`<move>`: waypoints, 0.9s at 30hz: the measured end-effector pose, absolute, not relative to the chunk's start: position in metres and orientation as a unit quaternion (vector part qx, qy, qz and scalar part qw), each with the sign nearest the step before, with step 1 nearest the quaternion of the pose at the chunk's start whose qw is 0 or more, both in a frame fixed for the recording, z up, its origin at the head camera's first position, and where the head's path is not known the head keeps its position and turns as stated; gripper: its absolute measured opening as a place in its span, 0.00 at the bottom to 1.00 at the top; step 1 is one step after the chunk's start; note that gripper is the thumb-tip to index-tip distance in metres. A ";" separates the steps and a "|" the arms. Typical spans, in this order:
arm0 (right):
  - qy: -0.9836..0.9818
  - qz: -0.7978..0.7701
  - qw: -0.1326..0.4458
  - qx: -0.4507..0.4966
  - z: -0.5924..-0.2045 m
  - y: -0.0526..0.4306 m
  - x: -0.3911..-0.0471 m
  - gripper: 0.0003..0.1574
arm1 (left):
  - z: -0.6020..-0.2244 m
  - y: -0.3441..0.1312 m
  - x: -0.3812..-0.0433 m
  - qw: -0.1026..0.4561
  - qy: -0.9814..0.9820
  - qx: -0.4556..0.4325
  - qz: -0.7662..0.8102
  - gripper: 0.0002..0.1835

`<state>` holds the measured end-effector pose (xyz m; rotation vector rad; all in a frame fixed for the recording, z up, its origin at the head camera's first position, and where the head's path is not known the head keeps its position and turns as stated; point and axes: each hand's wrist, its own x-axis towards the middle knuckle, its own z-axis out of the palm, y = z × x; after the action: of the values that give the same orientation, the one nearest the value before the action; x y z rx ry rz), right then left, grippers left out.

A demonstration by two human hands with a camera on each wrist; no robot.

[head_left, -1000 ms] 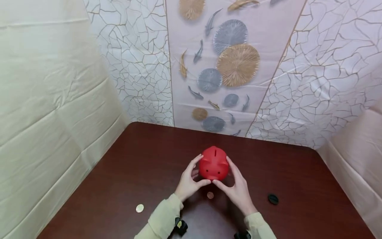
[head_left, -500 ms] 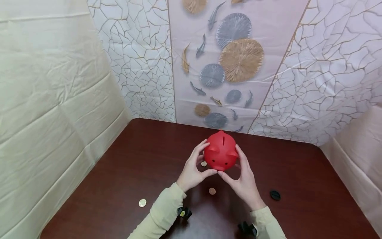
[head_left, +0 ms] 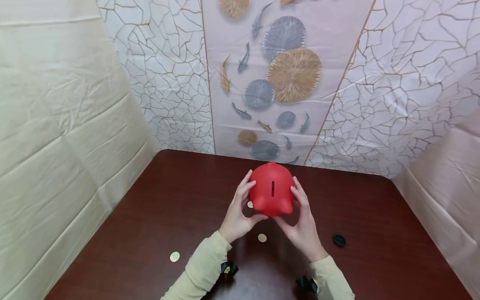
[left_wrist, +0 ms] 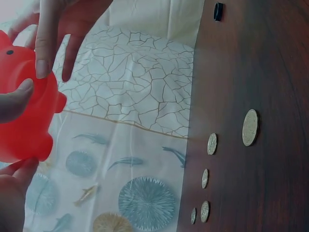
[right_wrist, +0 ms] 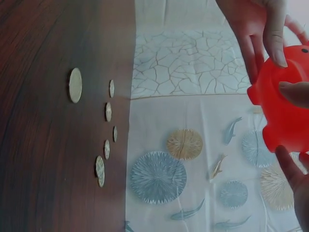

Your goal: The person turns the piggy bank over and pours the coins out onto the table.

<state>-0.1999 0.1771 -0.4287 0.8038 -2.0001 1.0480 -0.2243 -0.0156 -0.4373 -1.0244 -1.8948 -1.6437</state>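
Note:
A red piggy bank is held up off the table between both hands, with the coin slot in its back facing the head camera. My left hand grips its left side, fingers curved along it and thumb at the snout end. On the opposite side my right hand holds it the same way, the two thumbs close together. From the head view its face is hidden. One eye and the stubby feet of the piggy bank show in the left wrist view. The right wrist view also shows the raised piggy bank.
Several coins lie on the dark wooden table, among them a coin at left and a coin below the hands. A small round black cap lies at right. A patterned cloth hangs behind the table.
Both hands have raised the piggy bank and tipped it snout downward. Its eyes have gone from the head view, and the slot has turned more squarely toward the camera.

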 end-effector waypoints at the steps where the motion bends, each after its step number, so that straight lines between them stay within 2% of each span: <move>1: -0.776 0.400 0.369 0.318 -0.428 0.178 -0.200 0.62 | -0.437 -0.015 -0.225 0.221 -0.682 -0.374 -0.589 0.49; 6: -0.789 0.383 0.363 0.316 -0.425 0.185 -0.200 0.63 | -0.438 -0.014 -0.229 0.219 -0.690 -0.380 -0.576 0.50; 11: -0.819 0.366 0.339 0.282 -0.427 0.191 -0.197 0.66 | -0.444 -0.013 -0.230 0.170 -0.718 -0.359 -0.572 0.53; 15: -0.840 0.340 0.344 0.248 -0.432 0.194 -0.196 0.68 | -0.450 -0.010 -0.229 0.141 -0.735 -0.335 -0.572 0.51; 22: -0.880 0.327 0.303 0.166 -0.438 0.216 -0.191 0.64 | -0.450 0.015 -0.231 0.056 -0.747 -0.281 -0.600 0.48; 27: -0.891 0.342 0.264 0.136 -0.444 0.245 -0.187 0.61 | -0.450 0.045 -0.234 0.022 -0.773 -0.287 -0.566 0.48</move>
<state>-0.1866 0.2450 -0.4439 0.3665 -2.4092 0.9252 -0.2339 0.0448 -0.4505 -0.8887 -2.3934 -1.7531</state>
